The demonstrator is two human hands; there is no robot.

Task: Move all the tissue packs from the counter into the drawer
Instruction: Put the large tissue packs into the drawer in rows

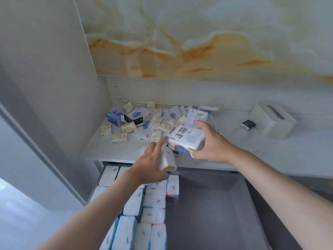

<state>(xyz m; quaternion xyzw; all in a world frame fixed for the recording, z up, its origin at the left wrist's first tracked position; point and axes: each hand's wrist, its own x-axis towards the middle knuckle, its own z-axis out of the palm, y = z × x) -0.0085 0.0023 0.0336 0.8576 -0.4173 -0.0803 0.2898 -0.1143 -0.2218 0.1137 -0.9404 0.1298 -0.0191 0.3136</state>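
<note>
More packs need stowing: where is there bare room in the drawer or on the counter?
Drawer: bare grey floor right of the pack rows. Counter: bare between the pile and the white box. Crowded: drawer's left, counter's back left.

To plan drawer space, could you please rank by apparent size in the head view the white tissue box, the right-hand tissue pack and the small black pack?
White tissue box and the tissue pack in the right hand: look alike; the pack is nearer, so unranked.
Small black pack: clearly smallest.
</note>
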